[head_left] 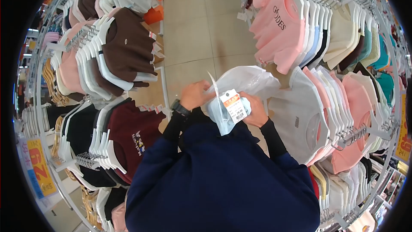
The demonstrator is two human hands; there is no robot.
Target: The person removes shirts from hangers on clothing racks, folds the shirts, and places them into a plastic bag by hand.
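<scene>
In front of my chest I hold a light blue folded garment [226, 125] together with a clear plastic bag [253, 78]. A white and orange price tag [234, 105] hangs over the garment, facing up. My left hand [195, 94], with a black watch at the wrist, is closed on the left edge of the plastic bag; its fingertips are partly hidden by the plastic. On the other side, my right hand [256, 109] is wrapped round the garment, thumb near the tag. Whether the garment lies wholly inside the bag I cannot tell.
Racks of hanging clothes line both sides. A brown sweatshirt [128, 43] and a maroon one [133, 137] hang on the left. At right are a pink shirt [279, 25] and a grey shirt [296, 116] close to my right hand. A tiled aisle floor [189, 25] runs ahead.
</scene>
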